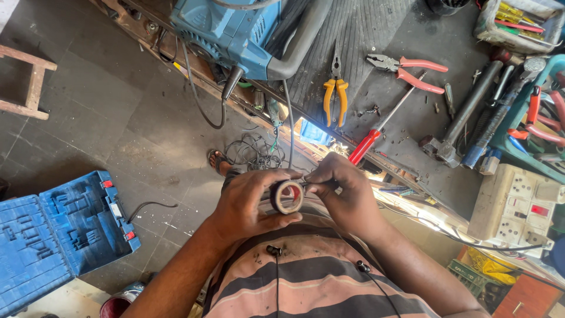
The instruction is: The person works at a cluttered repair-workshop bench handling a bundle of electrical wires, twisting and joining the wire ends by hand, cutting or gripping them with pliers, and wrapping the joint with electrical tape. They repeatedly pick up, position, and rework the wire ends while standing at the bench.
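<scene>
grey stone floor (118,118) fills the left of the frame, and a dark, grimy workbench (412,88) runs diagonally across the upper right. near the lower middle, the person's left hand (250,203) is curled around a roll of black electrical tape (286,196), thumb under it and fingers over the top, holding it upright with its pale core facing up at the camera. the right hand (344,191) is closed too, thumb and fingertips pinched at the roll's upper right edge, where the tape end seems to be; whether any tape is peeled free i cannot tell. both hands sit just above a striped shirt (318,277) at the bottom of the frame.

on the bench, at upper middle, lies a blue power tool (229,32) with a dark handle. just right of it are yellow-handled pliers (335,88), then red-handled pliers (406,68), and a red-handled screwdriver (376,132) slanting down towards the hands. a white switchboard (518,209) sits at the right edge. an open blue tool case (53,235) lies on the floor at lower left, and a loose tangle of thin wire (256,153) lies just above the hands.
</scene>
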`<state>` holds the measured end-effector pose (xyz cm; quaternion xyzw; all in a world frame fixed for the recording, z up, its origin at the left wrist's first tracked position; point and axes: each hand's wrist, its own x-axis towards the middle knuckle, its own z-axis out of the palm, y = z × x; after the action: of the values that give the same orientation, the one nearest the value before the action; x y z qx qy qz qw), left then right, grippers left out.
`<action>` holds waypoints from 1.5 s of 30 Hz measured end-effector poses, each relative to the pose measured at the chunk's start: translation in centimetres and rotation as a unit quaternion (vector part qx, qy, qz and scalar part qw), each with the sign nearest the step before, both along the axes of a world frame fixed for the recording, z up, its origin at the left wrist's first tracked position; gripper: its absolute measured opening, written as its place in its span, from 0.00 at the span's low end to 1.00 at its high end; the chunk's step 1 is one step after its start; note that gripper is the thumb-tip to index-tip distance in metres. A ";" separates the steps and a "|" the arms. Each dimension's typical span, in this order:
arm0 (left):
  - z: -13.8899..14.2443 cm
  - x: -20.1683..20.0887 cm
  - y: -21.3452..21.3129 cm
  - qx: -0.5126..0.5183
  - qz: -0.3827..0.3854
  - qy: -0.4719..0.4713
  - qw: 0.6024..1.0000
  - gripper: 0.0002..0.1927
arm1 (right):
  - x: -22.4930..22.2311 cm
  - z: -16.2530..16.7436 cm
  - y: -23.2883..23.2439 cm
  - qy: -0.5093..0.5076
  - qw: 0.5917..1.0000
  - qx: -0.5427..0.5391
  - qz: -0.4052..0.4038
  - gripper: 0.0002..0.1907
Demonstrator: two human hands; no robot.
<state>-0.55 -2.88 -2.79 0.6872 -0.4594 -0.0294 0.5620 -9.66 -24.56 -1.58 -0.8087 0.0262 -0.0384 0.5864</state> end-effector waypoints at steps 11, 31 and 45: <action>1.9 -0.2 -1.8 0.050 0.118 -0.009 0.992 0.14 | 0.5 0.5 -0.4 -0.074 0.995 -0.021 0.057 0.09; 0.4 -0.9 -0.8 -0.069 0.093 0.096 0.989 0.19 | 0.2 0.9 -0.4 -0.148 0.987 -0.051 0.037 0.10; 1.1 0.2 0.8 0.012 -0.064 -0.076 0.995 0.32 | -0.2 0.3 -0.3 0.017 0.999 0.033 0.009 0.05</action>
<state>-0.36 -2.11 -1.73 0.6632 -0.5432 -0.0182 0.5145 -9.84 -24.81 -1.28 -0.7898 0.0299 -0.0190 0.6123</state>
